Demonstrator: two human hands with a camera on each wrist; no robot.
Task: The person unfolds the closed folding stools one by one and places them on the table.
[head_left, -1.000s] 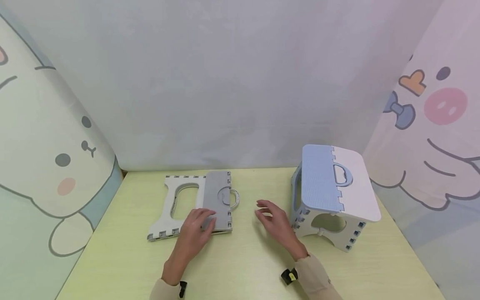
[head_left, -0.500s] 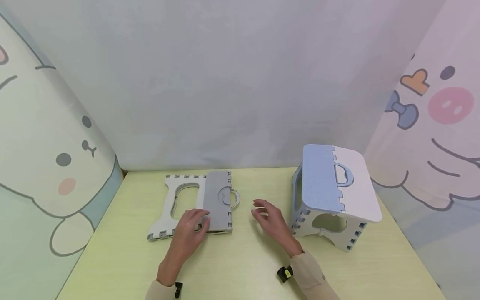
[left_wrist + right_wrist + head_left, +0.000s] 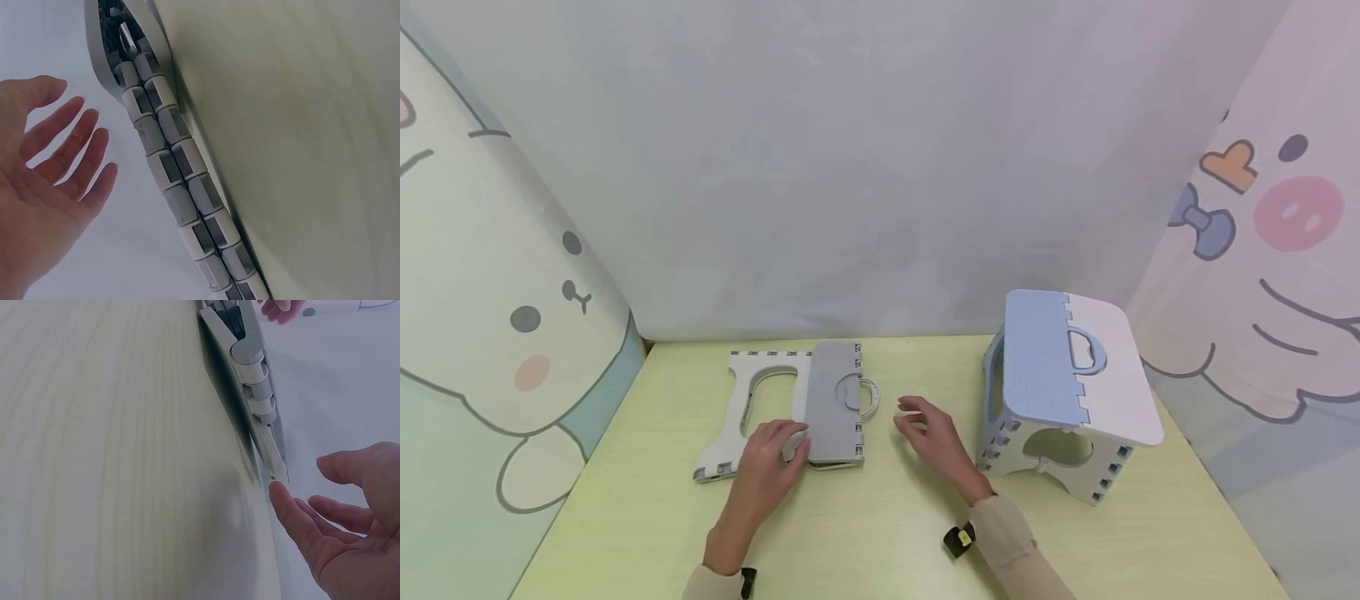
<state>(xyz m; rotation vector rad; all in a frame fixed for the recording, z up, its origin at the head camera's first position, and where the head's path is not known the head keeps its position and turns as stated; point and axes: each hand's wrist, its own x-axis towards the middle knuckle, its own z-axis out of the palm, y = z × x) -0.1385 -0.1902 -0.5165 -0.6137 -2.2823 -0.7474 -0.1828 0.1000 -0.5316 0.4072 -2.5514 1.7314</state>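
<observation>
A grey and white folding stool (image 3: 835,408), folded flat, lies on the left part of the table, its carry handle pointing right. My left hand (image 3: 766,467) is over its near edge with loosely bent fingers. In the left wrist view a gap separates that hand (image 3: 56,194) from the stool's hinged edge (image 3: 169,156), and nothing is in its grasp. My right hand (image 3: 938,442) is over the table between this stool and a blue and white folding stool (image 3: 1037,358), which stands unfolded at the right. The right wrist view shows the hand (image 3: 350,544) with spread, relaxed fingers holding nothing.
The pale yellow table (image 3: 865,542) reaches back to a plain light curtain (image 3: 850,208). Cartoon-printed fabric panels hang at the left (image 3: 482,350) and right (image 3: 1300,333). A black wrist device (image 3: 957,540) sits by the right sleeve.
My left hand has drifted left and slightly toward me, off the grey seat panel. My right hand has shifted a little left. Both stools have stayed in place.
</observation>
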